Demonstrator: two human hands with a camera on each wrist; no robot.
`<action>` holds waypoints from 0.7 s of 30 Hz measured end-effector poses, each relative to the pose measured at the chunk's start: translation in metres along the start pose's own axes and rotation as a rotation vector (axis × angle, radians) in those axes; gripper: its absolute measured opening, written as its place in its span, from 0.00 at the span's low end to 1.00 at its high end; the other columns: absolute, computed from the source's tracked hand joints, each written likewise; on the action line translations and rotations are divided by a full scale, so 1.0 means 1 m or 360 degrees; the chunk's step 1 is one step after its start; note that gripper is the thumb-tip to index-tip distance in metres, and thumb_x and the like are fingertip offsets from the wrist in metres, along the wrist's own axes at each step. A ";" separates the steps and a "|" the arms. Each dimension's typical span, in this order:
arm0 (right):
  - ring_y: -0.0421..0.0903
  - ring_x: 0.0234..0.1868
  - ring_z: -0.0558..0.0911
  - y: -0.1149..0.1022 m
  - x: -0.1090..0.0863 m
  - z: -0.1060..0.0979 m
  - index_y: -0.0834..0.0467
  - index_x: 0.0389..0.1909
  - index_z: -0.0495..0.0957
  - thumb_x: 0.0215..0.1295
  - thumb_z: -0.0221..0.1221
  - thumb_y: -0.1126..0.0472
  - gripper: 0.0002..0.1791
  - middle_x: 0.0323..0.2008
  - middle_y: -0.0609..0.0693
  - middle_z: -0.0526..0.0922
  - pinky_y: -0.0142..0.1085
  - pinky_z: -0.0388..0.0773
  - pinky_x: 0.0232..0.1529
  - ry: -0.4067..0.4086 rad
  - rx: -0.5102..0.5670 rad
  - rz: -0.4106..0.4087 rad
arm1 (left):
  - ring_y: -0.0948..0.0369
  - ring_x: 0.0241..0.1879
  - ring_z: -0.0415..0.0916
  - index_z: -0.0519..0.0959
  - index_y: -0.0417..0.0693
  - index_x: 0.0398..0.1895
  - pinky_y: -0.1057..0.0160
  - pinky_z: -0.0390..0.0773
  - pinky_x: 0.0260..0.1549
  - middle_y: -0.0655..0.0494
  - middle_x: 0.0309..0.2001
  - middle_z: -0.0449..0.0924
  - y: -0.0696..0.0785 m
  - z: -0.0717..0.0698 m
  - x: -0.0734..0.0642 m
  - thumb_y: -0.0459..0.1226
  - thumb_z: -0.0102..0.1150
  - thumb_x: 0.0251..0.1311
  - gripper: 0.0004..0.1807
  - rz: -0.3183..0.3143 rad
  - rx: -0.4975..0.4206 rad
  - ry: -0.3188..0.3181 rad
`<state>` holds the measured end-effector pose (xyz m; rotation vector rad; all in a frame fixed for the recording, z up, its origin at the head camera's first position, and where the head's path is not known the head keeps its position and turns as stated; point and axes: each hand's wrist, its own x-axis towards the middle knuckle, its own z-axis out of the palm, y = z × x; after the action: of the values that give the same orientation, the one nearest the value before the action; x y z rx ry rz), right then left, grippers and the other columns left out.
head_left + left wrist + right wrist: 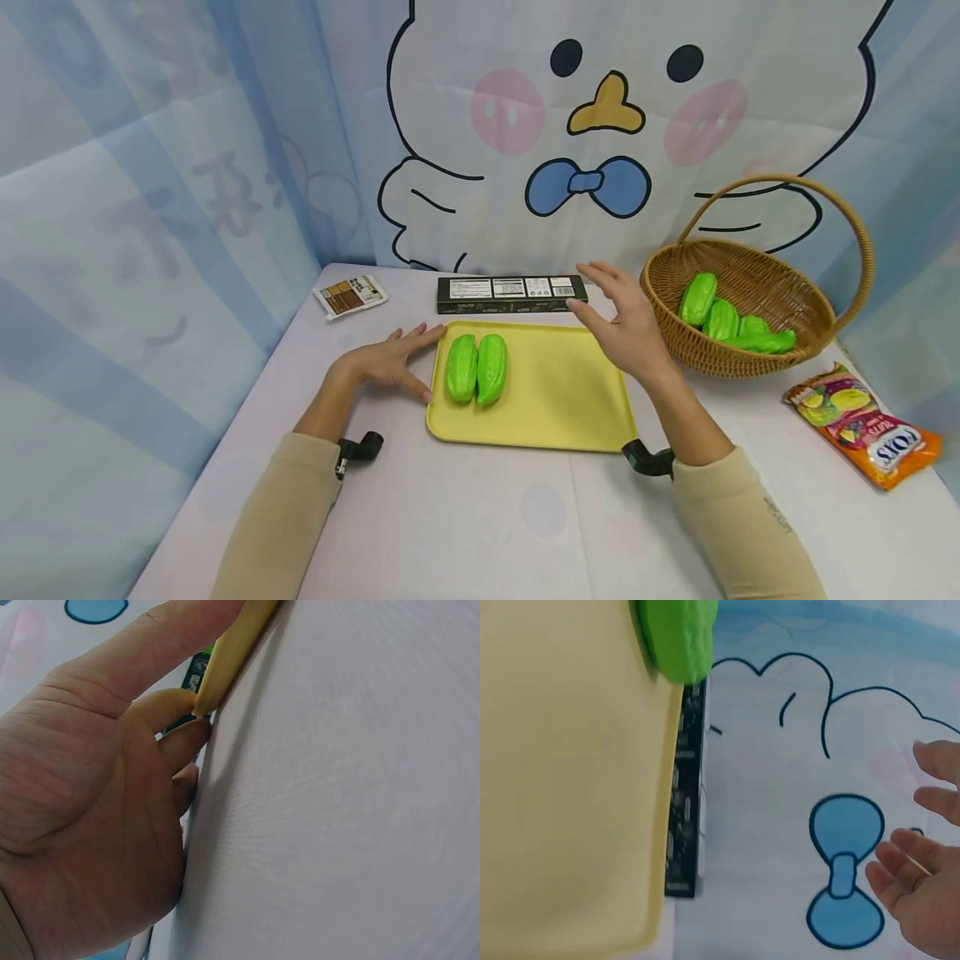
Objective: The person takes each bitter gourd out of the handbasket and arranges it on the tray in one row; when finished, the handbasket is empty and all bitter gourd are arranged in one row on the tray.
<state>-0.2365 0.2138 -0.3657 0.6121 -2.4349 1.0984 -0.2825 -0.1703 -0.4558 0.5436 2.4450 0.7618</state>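
Observation:
Two bright green, bumpy, elongated vegetables (492, 369) lie side by side at the left of a yellow tray (562, 392). My left hand (386, 362) is at the tray's left edge, its thumb and index finger spread and touching the rim; the left wrist view shows the palm side of this hand (90, 802) and a strip of the tray. Above the tray's back right corner I hold my right hand (632, 329) raised, fingers apart, with nothing in it. Several similar green vegetables (699, 300) lie in a wicker basket (705, 357) at the right.
A long black box (517, 307) lies behind the tray. At the back left is a small brown-and-white packet (351, 296). An orange snack bag (862, 425) rests at the right, in front of the basket. A curtain with a cartoon figure (607, 108) hangs behind the table.

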 end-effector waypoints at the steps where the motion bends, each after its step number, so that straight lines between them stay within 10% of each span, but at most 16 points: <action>1: 0.64 0.73 0.68 0.001 0.001 -0.005 0.60 0.72 0.74 0.72 0.65 0.61 0.29 0.72 0.65 0.70 0.64 0.67 0.69 0.0009 -0.0030 -0.0002 | 0.35 0.82 0.21 0.42 0.73 0.85 0.26 0.27 0.75 0.51 0.86 0.28 0.000 0.000 0.000 0.62 0.82 0.38 0.74 -0.0006 -0.0002 -0.0001; 21: 0.66 0.70 0.69 0.046 0.028 -0.068 0.62 0.69 0.76 0.73 0.63 0.59 0.26 0.69 0.65 0.73 0.67 0.67 0.66 0.0105 -0.0285 0.0120 | 0.34 0.82 0.23 0.42 0.73 0.85 0.23 0.29 0.74 0.51 0.86 0.29 0.004 0.000 -0.002 0.62 0.82 0.39 0.72 -0.0021 0.0021 0.0004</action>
<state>-0.2728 0.2868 -0.3370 0.4243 -2.4820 0.9001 -0.2803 -0.1679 -0.4526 0.5312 2.4552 0.7418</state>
